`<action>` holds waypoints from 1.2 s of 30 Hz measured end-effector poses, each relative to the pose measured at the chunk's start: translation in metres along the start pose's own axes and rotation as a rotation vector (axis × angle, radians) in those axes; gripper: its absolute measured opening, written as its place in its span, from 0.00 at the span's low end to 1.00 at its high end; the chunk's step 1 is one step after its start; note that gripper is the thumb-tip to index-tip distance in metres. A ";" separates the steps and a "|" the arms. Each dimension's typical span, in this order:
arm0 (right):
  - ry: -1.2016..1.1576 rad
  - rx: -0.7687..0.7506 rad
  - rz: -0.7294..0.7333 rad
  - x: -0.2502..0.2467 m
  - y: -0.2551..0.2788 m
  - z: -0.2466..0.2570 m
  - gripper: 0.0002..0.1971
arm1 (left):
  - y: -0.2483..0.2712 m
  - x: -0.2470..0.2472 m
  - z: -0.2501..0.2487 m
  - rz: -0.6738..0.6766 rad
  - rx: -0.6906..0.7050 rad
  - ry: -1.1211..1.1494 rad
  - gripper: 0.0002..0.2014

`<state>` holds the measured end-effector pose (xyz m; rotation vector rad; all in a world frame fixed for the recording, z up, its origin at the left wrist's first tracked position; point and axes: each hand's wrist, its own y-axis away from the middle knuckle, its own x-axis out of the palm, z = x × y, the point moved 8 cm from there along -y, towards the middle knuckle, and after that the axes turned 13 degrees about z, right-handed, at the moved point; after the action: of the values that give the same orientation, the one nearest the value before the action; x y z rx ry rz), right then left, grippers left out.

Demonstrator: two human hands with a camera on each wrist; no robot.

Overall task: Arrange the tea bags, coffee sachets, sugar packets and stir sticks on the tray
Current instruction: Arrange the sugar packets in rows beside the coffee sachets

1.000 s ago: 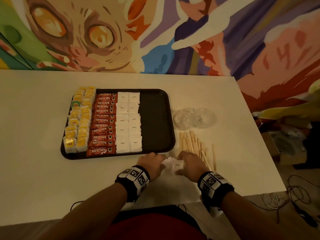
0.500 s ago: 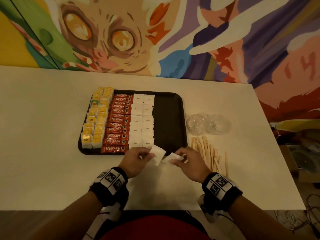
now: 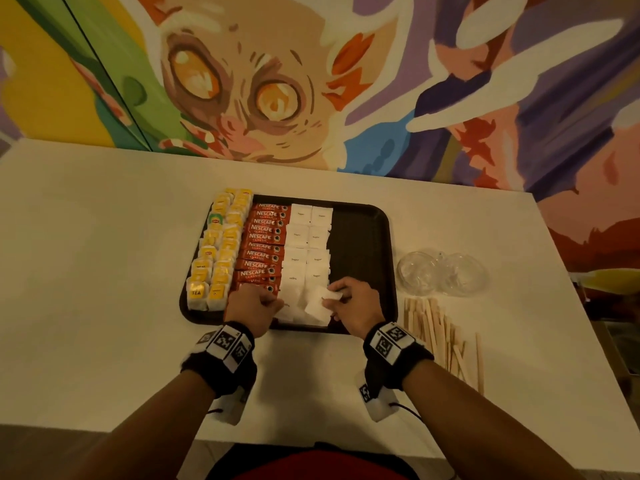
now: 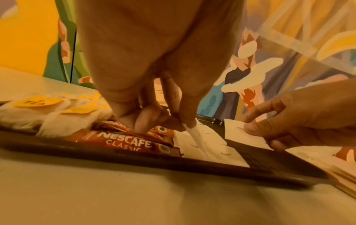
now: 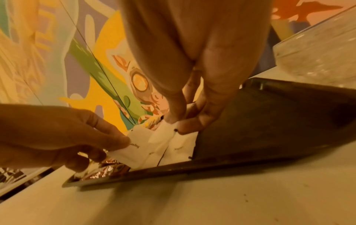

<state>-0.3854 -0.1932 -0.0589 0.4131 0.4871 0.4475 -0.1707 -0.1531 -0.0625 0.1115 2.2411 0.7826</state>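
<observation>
- Two hands have moved from the bare tabletop (image 3: 104, 271) onto the near edge of the tray (image 3: 374, 244), so the sugar columns are nearly finished.
- Left hand (image 3: 254, 306): fingers pinch a sugar packet (image 4: 194, 134) just beside the coffee sachets (image 3: 265, 247).
- Right hand (image 3: 353, 303): fingers clamp a second packet (image 3: 320, 301) over the right column's near end.
- Stir sticks (image 3: 440, 330) lie off-tray, unplaced.
</observation>
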 end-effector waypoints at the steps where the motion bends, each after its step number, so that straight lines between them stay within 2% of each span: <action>1: 0.039 -0.002 0.001 0.003 -0.004 0.001 0.11 | -0.002 0.000 0.000 0.006 -0.011 -0.025 0.09; 7: 0.258 0.038 -0.020 0.013 -0.016 -0.001 0.13 | -0.004 0.006 -0.002 0.051 -0.033 -0.104 0.09; 13: 0.259 0.097 -0.062 0.014 -0.016 -0.003 0.18 | -0.002 0.009 -0.013 0.060 -0.014 -0.283 0.11; 25: 0.210 0.146 -0.121 0.016 -0.016 -0.006 0.19 | -0.002 0.011 -0.014 0.121 0.013 -0.330 0.09; 28: 0.192 0.137 -0.135 0.016 -0.015 -0.007 0.18 | 0.001 0.008 -0.022 0.092 0.093 -0.312 0.10; 31: 0.177 0.128 -0.142 0.013 -0.013 -0.008 0.17 | 0.003 0.015 -0.037 0.085 0.287 -0.318 0.15; 33: 0.160 0.121 -0.150 0.012 -0.012 -0.009 0.17 | 0.005 0.028 -0.047 0.140 0.396 -0.476 0.19; 36: 0.173 0.131 -0.155 0.011 -0.012 -0.012 0.16 | 0.003 0.044 -0.043 0.146 0.383 -0.693 0.20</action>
<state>-0.3793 -0.1938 -0.0781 0.4613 0.7138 0.3028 -0.2319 -0.1593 -0.0652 0.6354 1.6931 0.2997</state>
